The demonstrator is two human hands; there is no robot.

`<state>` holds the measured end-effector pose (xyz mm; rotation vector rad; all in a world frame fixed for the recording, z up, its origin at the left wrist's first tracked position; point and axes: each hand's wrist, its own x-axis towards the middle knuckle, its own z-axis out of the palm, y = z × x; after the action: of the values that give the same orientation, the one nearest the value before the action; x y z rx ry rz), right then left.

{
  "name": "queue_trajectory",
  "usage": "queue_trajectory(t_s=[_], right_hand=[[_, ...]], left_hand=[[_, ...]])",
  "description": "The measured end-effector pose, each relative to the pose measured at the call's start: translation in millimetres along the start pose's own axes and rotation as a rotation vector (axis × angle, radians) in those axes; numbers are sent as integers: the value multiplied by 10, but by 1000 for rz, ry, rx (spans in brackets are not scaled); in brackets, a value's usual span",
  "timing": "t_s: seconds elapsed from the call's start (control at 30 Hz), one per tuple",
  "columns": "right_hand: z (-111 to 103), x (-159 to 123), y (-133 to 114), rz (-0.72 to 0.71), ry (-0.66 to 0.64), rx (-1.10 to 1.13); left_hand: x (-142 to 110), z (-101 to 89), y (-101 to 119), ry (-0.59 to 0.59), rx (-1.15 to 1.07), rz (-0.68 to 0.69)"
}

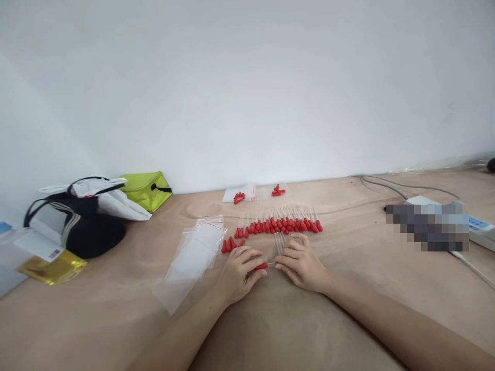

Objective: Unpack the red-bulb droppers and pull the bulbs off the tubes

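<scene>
My left hand (240, 273) is closed on a red rubber dropper bulb (261, 266), held sideways low over the table. From the bulb's right end a thin clear tube (271, 264) runs to my right hand (302, 264), whose fingers pinch it. Under and behind my right fingers lie several bare clear tubes (278, 243). Loose red bulbs (231, 243) rest just beyond my left hand. Farther back, a row of droppers (284, 224) lies with red bulbs toward me and clear tubes pointing to the wall.
Clear zip bags (193, 257) overlap left of my hands. Two bags with red bulbs (238, 197) (278, 191) lie by the wall. At far left are a black bag (96, 234), a lime-green pouch (145, 190) and a yellow package (54, 265). A power strip (481, 229) and cables sit right.
</scene>
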<state>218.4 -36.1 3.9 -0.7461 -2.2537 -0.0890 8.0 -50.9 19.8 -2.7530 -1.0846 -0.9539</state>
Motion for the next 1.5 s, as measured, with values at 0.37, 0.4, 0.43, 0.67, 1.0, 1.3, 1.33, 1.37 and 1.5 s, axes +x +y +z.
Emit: queue_trajectory(t_s=[0.37,0.4,0.43,0.67,1.0,1.3,1.33,1.37,1.5], right_hand=[[-12,-37,-41,-33,72,-24],[-23,-51,-26,-32,71,-27],[-38,-69,0,-24,71,-32],[-125,-179,268,206,132,-74],[-65,-123,223,348,196,-118],[72,-39,199,270,137,-215],[76,-33,194,265,110,-213],[75,-28,189,261,80,-205],[33,-17,171,270,-29,-167]], left_hand=[[9,-10,69,-27,88,18],[-4,-18,48,-28,89,17],[-24,-30,15,-23,93,9],[-222,-157,-302,233,94,-179],[-256,-174,-573,344,104,-673],[-235,-166,-556,249,304,-603],[-222,-162,-522,251,346,-567],[-208,-154,-480,252,378,-530],[-128,-69,-255,242,402,-365]])
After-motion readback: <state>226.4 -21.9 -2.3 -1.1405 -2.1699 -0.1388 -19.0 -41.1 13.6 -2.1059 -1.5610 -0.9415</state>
